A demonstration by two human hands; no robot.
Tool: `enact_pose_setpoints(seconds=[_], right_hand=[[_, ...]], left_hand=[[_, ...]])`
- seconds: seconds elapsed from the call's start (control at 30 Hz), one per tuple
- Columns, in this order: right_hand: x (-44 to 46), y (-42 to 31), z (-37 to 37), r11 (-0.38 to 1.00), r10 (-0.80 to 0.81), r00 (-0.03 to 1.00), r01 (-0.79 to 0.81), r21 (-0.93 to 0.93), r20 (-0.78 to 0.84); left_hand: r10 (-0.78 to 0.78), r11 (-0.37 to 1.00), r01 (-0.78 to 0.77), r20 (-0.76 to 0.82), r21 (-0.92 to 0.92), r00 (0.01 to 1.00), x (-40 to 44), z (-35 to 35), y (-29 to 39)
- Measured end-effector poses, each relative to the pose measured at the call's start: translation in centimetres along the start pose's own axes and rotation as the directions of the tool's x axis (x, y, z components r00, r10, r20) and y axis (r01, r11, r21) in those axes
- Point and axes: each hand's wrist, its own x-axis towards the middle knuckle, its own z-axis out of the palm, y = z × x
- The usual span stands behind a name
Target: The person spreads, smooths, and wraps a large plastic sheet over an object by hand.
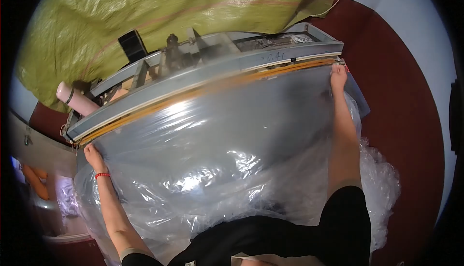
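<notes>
A wide sheet of clear plastic film [217, 116] stretches between my two hands and spreads in shiny folds toward my body. My left hand [93, 155], with a red bead bracelet [102, 174] at the wrist, is closed on the film's far left corner. At the far right corner my right hand [339, 76] is closed on the film too. The film's far edge lies along an orange-brown strip [270, 73] on the near side of a long grey metal frame [208, 75]. Both hands are close to this strip, one near each end.
A pink bottle [77, 99] leans at the frame's left end. A dark phone [132, 46] rests behind the frame, against a yellow-green woven sheet [183, 5]. Crumpled film [379, 184] bunches at the right, above the dark red floor [411, 145].
</notes>
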Motion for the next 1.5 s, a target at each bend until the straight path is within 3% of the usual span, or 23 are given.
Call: enact_pose_setpoints(seconds=[0.07, 0.2, 0.27, 0.4, 0.47, 0.6, 0.67, 0.73, 0.83, 0.9, 0.97, 1.03, 1.1, 1.13, 1.2, 1.23, 1.27, 1.3, 1.33, 1.37, 1.4, 1.43, 1.5], right_hand=[[-0.6, -4.1, 1.6, 0.940, 0.078, 0.993, -0.104, 0.324, 0.093], [-0.3, -5.6, 2.3, 0.955, 0.152, 0.986, -0.165, 0.247, 0.069], [-0.2, -5.5, 2.5, 0.978, 0.137, 0.990, -0.128, 0.167, -0.044], [0.0, -5.0, 2.2, 0.910, 0.297, 0.954, -0.294, 0.293, 0.035], [0.0, -4.9, 2.1, 0.914, 0.284, 0.958, -0.258, 0.313, -0.037], [-0.5, -5.2, 2.1, 0.909, 0.276, 0.961, -0.251, 0.334, -0.031], [-1.1, -5.8, 1.2, 0.867, 0.252, 0.967, -0.244, 0.434, 0.041], [-1.7, -7.7, -0.8, 0.981, 0.076, 0.986, -0.100, 0.163, 0.149], [-2.4, -8.9, -4.6, 1.000, 0.001, 0.986, -0.006, 0.028, 0.168], [-2.5, -8.8, -8.0, 0.990, 0.090, 0.994, -0.096, 0.104, 0.059], [-2.0, -7.5, -11.3, 0.971, 0.078, 0.989, -0.105, -0.217, -0.128], [-1.1, -5.6, -13.3, 0.918, -0.102, 0.960, -0.011, -0.397, -0.262], [-2.5, -12.3, -12.7, 0.805, -0.357, 0.861, 0.087, -0.586, -0.363], [-3.0, -14.8, -11.4, 0.823, -0.416, 0.864, 0.224, -0.522, -0.284], [-5.7, -22.7, -6.9, 0.903, -0.419, 0.906, 0.410, -0.125, -0.053], [-9.9, -29.2, -5.1, 0.925, -0.380, 0.923, 0.380, 0.016, 0.056], [-13.7, -34.6, -3.7, 0.932, -0.350, 0.894, 0.303, 0.197, 0.279], [-17.0, -38.0, -1.8, 0.881, -0.443, 0.791, 0.297, 0.369, 0.422], [-20.6, -41.7, -0.6, 0.828, -0.500, 0.663, 0.177, 0.532, 0.557], [-23.9, -45.0, 0.4, 0.773, -0.618, 0.504, 0.247, 0.585, 0.603], [-26.9, -46.8, 2.5, 0.623, -0.780, 0.342, 0.350, 0.700, 0.523], [-30.2, -48.7, 3.8, 0.558, -0.828, 0.261, 0.301, 0.773, 0.496], [-34.9, -51.9, 5.6, 0.409, -0.910, 0.192, 0.283, 0.867, 0.367]], left_hand=[[-0.003, 0.998, 0.003, -0.005, -0.056, 1.000, 2.0, 0.0, -1.8], [0.058, 0.998, -0.058, -0.018, -0.013, 0.998, 3.2, 1.3, -1.9], [0.104, 0.995, -0.104, 0.005, -0.008, 0.995, 4.1, 0.7, -3.6], [0.086, 0.995, -0.083, -0.046, 0.053, 0.995, 4.0, -0.3, -3.3], [-0.044, 0.974, 0.064, 0.095, -0.219, 0.995, 2.8, -0.6, -1.8], [-0.070, 0.969, 0.060, -0.035, -0.240, 0.997, 1.6, 0.4, -0.6], [-0.104, 0.963, 0.108, 0.028, -0.247, 0.994, 1.0, -0.2, 0.6], [-0.117, 0.933, 0.182, 0.215, -0.311, 0.970, 0.6, -1.0, 1.4], [-0.044, 0.977, 0.113, 0.346, -0.182, 0.937, -2.5, -2.8, 5.5], [-0.066, 0.988, 0.117, 0.405, -0.101, 0.912, -5.4, -3.6, 9.4], [-0.027, 0.993, 0.074, 0.436, -0.091, 0.899, -7.9, -4.6, 12.2], [0.021, 0.996, 0.024, 0.486, -0.088, 0.874, -10.4, -5.8, 15.1], [0.042, 0.994, 0.015, 0.489, -0.112, 0.871, -12.4, -6.7, 17.4], [0.049, 0.992, 0.017, 0.496, -0.129, 0.867, -13.1, -7.4, 18.2], [0.076, 0.980, 0.032, 0.522, -0.195, 0.849, -14.2, -8.4, 19.4], [0.064, 0.979, 0.050, 0.530, -0.198, 0.846, -14.8, -8.9, 20.2], [0.063, 0.980, 0.045, 0.518, -0.194, 0.853, -15.2, -9.5, 20.6], [0.095, 0.979, 0.018, 0.526, -0.205, 0.845, -15.7, -9.9, 20.9], [0.127, 0.976, -0.009, 0.535, -0.218, 0.835, -16.0, -10.4, 21.1], [0.145, 0.976, -0.033, 0.532, -0.215, 0.834, -16.3, -10.9, 21.2], [0.148, 0.976, -0.039, 0.524, -0.213, 0.839, -16.7, -11.4, 21.5], [0.191, 0.978, -0.108, 0.543, -0.181, 0.818, -17.0, -11.9, 22.0], [0.258, 0.965, -0.240, 0.544, -0.106, 0.799, -17.6, -12.6, 22.6]])
